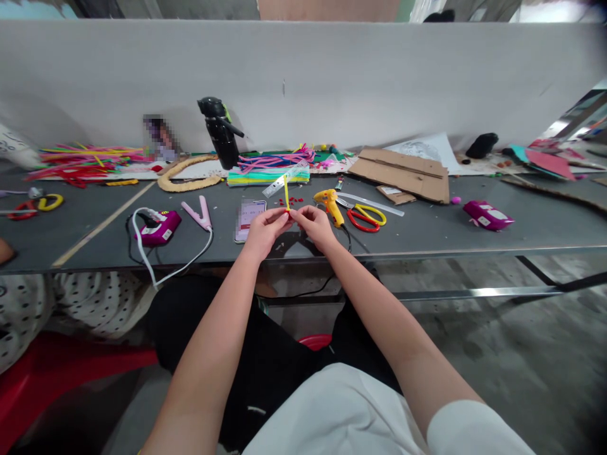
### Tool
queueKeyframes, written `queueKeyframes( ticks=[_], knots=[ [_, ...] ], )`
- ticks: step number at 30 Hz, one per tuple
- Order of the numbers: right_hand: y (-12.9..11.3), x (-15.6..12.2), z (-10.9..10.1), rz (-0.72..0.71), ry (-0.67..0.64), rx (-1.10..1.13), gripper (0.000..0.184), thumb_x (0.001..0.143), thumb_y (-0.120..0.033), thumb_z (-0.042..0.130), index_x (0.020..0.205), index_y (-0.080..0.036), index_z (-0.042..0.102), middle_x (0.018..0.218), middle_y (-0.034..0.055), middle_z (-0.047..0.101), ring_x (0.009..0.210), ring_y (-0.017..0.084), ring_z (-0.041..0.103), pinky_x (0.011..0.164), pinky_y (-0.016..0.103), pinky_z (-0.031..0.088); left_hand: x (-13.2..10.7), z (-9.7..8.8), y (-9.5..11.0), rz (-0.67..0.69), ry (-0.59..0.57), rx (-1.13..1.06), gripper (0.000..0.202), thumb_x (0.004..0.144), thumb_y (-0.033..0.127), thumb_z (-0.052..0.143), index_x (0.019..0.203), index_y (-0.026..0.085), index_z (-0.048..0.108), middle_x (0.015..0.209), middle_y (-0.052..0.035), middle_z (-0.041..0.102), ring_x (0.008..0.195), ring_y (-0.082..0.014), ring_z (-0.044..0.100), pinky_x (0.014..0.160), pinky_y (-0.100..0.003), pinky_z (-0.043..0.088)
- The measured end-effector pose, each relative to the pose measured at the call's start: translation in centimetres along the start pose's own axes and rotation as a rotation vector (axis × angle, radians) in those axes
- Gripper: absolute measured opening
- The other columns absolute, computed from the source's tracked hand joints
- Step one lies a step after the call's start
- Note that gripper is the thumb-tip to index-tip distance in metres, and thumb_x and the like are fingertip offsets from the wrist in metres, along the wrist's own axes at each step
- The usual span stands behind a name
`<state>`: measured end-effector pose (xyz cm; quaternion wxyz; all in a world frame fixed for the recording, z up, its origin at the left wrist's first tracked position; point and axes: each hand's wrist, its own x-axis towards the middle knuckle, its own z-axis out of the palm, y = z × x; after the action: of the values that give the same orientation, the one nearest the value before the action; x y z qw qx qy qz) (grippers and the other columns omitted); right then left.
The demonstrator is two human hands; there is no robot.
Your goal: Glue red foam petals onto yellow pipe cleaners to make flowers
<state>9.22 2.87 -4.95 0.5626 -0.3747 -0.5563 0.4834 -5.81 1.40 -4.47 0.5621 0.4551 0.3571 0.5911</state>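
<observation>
Fingertips of my left hand [266, 231] and my right hand [313, 226] meet over the front part of the table, both closed in a pinch. Between them a yellow pipe cleaner [286, 191] stands upright, with a small red piece at its lower end partly hidden by the fingers. Small red bits [296, 201] lie just behind the hands. To the left of my left hand is a phone [251, 215]. A yellow glue gun [331, 205] rests right of my right hand, beside scissors [366, 216] with red and yellow handles.
Behind the hands lie a clear ruler [284, 179], stacked coloured sheets [268, 177] and a black bottle [221, 136]. Cardboard [403, 174] sits back right. A pink flat iron [203, 215] and purple power block [161, 229] are left, their cord hanging over the edge. Another person sits far left.
</observation>
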Motion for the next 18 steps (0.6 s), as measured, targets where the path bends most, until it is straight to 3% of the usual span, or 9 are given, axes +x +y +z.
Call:
queueKeyframes(
  ticks=[14, 18],
  knots=[
    [-0.11, -0.03, 0.07, 0.0, -0.013, -0.015, 0.053, 0.062, -0.068, 0.076, 0.071, -0.019, 0.057, 0.059, -0.0041, 0.053, 0.053, 0.009, 0.043, 0.051, 0.024, 0.035, 0.06, 0.04, 0.33, -0.057, 0.024, -0.038, 0.026, 0.072, 0.028, 0.083, 0.094, 0.017, 0.075, 0.096, -0.0069, 0.076, 0.087, -0.0176, 0.072, 0.096, -0.039, 0.055],
    [-0.13, -0.04, -0.01, 0.0, -0.018, -0.002, 0.053, 0.068, -0.07, 0.071, 0.07, -0.019, 0.057, 0.059, -0.0033, 0.053, 0.053, 0.009, 0.043, 0.051, 0.024, 0.035, 0.08, -0.02, 0.46, -0.055, 0.019, -0.056, 0.025, 0.072, 0.027, 0.082, 0.094, 0.017, 0.075, 0.094, -0.0071, 0.076, 0.086, -0.0181, 0.073, 0.094, -0.039, 0.055]
  ],
)
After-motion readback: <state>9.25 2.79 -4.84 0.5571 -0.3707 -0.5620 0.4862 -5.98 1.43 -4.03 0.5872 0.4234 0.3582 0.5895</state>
